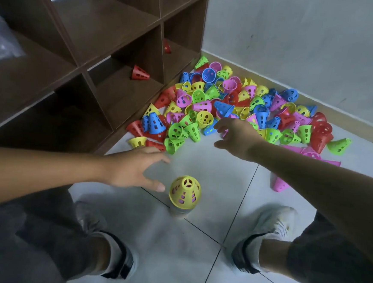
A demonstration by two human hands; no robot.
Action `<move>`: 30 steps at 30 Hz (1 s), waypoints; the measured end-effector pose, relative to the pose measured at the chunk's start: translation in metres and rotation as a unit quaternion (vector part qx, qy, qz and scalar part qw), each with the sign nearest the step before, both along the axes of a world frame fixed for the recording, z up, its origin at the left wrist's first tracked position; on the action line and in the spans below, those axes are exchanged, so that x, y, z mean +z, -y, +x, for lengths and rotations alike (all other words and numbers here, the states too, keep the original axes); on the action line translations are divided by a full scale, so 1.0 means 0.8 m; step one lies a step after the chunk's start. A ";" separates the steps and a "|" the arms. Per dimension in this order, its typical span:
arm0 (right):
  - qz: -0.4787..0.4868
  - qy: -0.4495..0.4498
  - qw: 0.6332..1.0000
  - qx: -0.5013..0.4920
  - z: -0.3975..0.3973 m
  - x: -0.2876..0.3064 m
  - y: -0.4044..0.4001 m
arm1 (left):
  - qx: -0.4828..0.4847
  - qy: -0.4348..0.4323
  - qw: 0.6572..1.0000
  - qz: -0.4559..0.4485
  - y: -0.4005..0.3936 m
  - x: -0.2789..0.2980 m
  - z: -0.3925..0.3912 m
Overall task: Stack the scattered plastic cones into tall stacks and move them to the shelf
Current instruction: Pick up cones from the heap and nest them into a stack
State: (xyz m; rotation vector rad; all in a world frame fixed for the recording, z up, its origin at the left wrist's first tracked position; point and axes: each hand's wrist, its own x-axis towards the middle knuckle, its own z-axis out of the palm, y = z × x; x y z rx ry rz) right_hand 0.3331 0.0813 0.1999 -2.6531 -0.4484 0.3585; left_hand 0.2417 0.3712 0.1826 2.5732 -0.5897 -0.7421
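Standing upright, yellow holed cone stack

Plain room: tiled floor, brown cubby shelf.

The cone pile lies on the floor right of the shelf; one cone stack stands before it, between two shoes.

Floor: pale glossy tiles with dark grout lines. A heap of scattered cones in red, blue, green, yellow and pink lies on it along the wall and against the shelf foot. One upright stack, yellow cone uppermost, stands apart on the tiles. Pink cones lie nearby, to its right. Shelf: dark brown compartments; one red cone lies tipped in one compartment, another in the adjoining compartment.
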 end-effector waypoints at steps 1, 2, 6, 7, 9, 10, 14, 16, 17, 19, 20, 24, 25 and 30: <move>0.007 -0.005 1.000 -0.007 0.009 -0.007 -0.001 | 0.011 0.006 1.000 0.005 -0.007 -0.005 0.008; 0.010 -0.010 1.000 -0.011 0.015 -0.014 -0.001 | 0.026 0.010 1.000 0.011 -0.011 -0.008 0.015; -0.022 -0.028 0.999 0.015 0.055 -0.055 -0.018 | 0.100 0.016 0.994 0.031 -0.025 -0.041 0.053; -0.025 -0.036 0.999 0.017 0.065 -0.065 -0.025 | 0.115 0.016 0.993 0.030 -0.027 -0.054 0.063; -0.036 -0.044 0.998 0.034 0.087 -0.085 -0.040 | 0.141 0.014 0.990 0.018 -0.031 -0.082 0.083; -0.043 -0.049 0.997 0.044 0.098 -0.096 -0.047 | 0.152 0.022 0.988 0.015 -0.031 -0.094 0.092; -0.062 -0.070 0.993 0.076 0.139 -0.134 -0.070 | 0.221 0.029 0.975 0.023 -0.031 -0.143 0.123; -0.071 -0.081 0.990 0.089 0.156 -0.152 -0.077 | 0.259 0.022 0.965 0.040 -0.032 -0.167 0.130; -0.075 -0.085 0.989 0.094 0.164 -0.160 -0.079 | 0.280 0.023 0.959 0.036 -0.035 -0.180 0.135; -0.076 -0.094 0.988 0.096 0.179 -0.173 -0.085 | 0.318 0.024 0.947 0.019 -0.038 -0.212 0.140; -0.070 -0.103 0.988 0.093 0.187 -0.178 -0.089 | 0.333 0.015 0.943 0.003 -0.039 -0.229 0.142; -0.027 -0.163 0.984 0.072 0.212 -0.199 -0.111 | 0.405 0.010 0.914 -0.012 -0.025 -0.246 0.136; -0.018 -0.169 0.983 0.074 0.215 -0.204 -0.116 | 0.424 0.005 0.906 -0.007 -0.021 -0.254 0.134; -0.079 -0.176 0.977 0.096 0.226 -0.231 -0.131 | 0.473 -0.018 0.878 -0.068 0.002 -0.271 0.141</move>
